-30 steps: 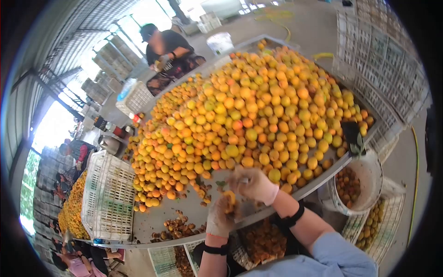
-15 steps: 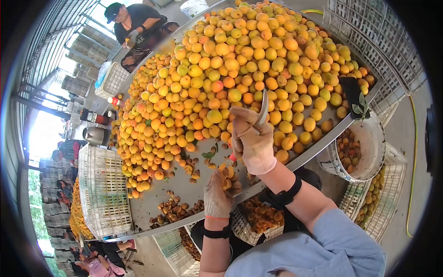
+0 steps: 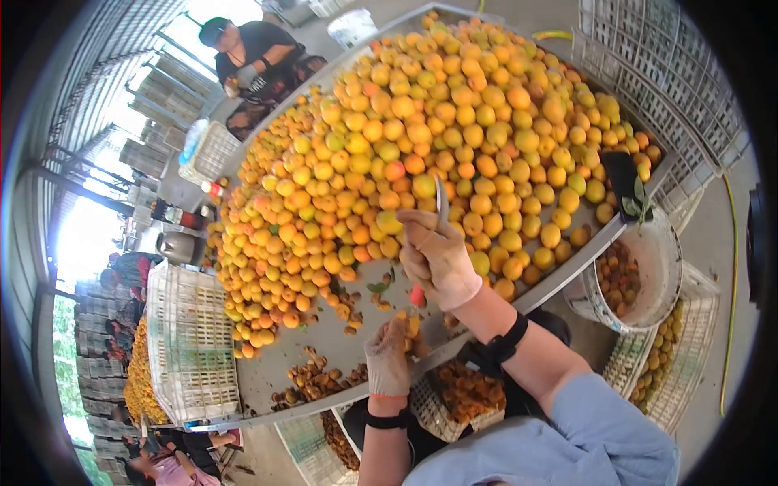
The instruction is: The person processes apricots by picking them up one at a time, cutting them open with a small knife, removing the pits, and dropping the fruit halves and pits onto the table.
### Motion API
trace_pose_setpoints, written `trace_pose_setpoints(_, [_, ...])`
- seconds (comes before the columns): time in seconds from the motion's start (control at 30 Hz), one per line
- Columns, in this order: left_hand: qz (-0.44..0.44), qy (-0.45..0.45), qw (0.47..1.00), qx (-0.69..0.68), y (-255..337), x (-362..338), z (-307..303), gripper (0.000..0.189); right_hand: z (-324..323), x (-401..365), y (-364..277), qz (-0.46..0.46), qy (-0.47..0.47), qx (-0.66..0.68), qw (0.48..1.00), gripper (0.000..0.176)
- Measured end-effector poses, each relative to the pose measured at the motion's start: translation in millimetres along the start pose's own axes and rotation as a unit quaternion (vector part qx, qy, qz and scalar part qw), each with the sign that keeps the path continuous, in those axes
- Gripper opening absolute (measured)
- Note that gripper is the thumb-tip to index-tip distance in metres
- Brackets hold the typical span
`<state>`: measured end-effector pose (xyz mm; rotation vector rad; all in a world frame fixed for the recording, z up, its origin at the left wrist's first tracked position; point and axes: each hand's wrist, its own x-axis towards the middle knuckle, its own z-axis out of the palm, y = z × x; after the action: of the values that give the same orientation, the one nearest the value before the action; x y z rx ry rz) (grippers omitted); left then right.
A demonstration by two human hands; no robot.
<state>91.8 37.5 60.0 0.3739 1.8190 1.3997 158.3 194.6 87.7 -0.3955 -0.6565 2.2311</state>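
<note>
My gloved right hand [image 3: 438,259] is closed around a knife [image 3: 440,204] whose blade points up over the heap of yellow-orange apricots [image 3: 454,138]; its red handle end shows below my fist. My gloved left hand [image 3: 387,356] is at the near edge of the metal table [image 3: 324,356] and pinches an apricot piece [image 3: 411,326]. Loose pits and a small pile of pits [image 3: 320,382] lie on the bare metal beside it.
A white bucket [image 3: 648,275] with pits hangs at the table's right end. A basket of cut fruit [image 3: 462,397] sits below my hands. White crates [image 3: 190,340] stand at left and at right [image 3: 673,89]. Another person [image 3: 251,57] works at the far side.
My right hand has lifted off the fruit with the knife, and the blade now points up over the heap. My left hand stays at the table edge with the fruit piece.
</note>
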Motion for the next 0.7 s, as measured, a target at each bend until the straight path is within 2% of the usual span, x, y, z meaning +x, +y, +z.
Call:
trace_pose_setpoints(0.07, [-0.002,-0.002,0.998,-0.057,2.7,0.0,-0.2,0.031,-6.7,7.2,8.4,0.013,0.055,0.084,0.995,0.023])
trace_pose_setpoints(0.13, [-0.021,-0.026,0.989,-0.144,6.3,-1.3,-1.1,0.034,-10.0,11.7,14.0,0.01,0.058,0.11,0.992,0.022])
trace_pose_setpoints(0.17, [-0.048,-0.044,0.985,-0.16,9.8,-2.1,-2.8,0.038,-12.5,13.0,17.9,0.012,0.074,0.14,0.987,0.022])
trace_pose_setpoints(0.2, [-0.04,-0.045,0.985,-0.164,8.1,-1.5,-3.8,0.038,-15.6,14.5,24.0,0.009,0.066,0.137,0.988,0.022])
trace_pose_setpoints(0.27, [-0.093,-0.116,0.927,-0.345,-0.8,3.2,-4.7,0.032,-22.0,18.1,37.4,0.047,0.076,0.194,0.977,0.02])
trace_pose_setpoints(0.4, [-0.07,-0.127,0.944,-0.297,-1.6,12.0,-5.9,0.038,-14.7,16.9,32.9,-0.005,0.086,0.143,0.986,0.02])
trace_pose_setpoints(0.47, [-0.035,-0.103,0.974,-0.197,4.9,7.9,-6.6,0.036,-11.9,14.5,25.3,-0.022,0.087,0.138,0.986,0.02])
trace_pose_setpoints(0.57, [-0.019,-0.059,0.991,-0.119,8.2,6.3,-8.6,0.03,-4.1,6.1,15.0,-0.014,0.068,0.09,0.993,0.02])
trace_pose_setpoints(0.63, [-0.013,-0.045,0.994,-0.099,-15.6,21.1,-16.3,0.028,4.7,-1.5,10.3,-0.012,0.017,0.009,1.0,0.02])
trace_pose_setpoints(0.67, [-0.007,-0.029,0.996,-0.079,-13.0,22.5,-14.2,0.027,2.8,-2.4,12.5,-0.014,0.017,0.009,1.0,0.02])
trace_pose_setpoints(0.7, [-0.006,-0.031,0.996,-0.078,-10.7,20.8,-12.0,0.027,-0.5,-3.6,16.0,-0.041,-0.043,-0.048,0.997,0.021])
